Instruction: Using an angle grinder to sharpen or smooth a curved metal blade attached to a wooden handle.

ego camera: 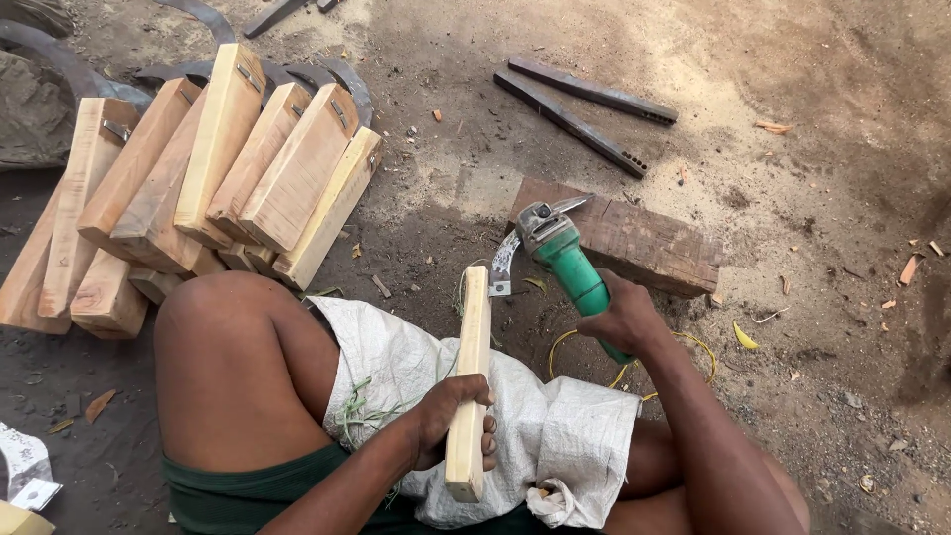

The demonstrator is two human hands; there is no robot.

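My left hand [451,416] grips a long pale wooden block [471,367] near its lower end; the block rests on a white woven sack [555,436] over my lap, with a small metal fitting at its far tip. My right hand [624,319] holds a green-handled angle grinder [565,256] by its body. The grinder's grey head sits just right of the block's far tip, close to the metal fitting. A yellow cord [693,342] loops on the ground behind the grinder hand.
Several similar wooden blocks [228,168] lean in a pile at the upper left, over curved metal blades [337,74]. A brown wooden slab [634,238] lies beyond the grinder. Two dark metal bars [580,104] lie on the dirt farther back. Wood chips litter the ground at the right.
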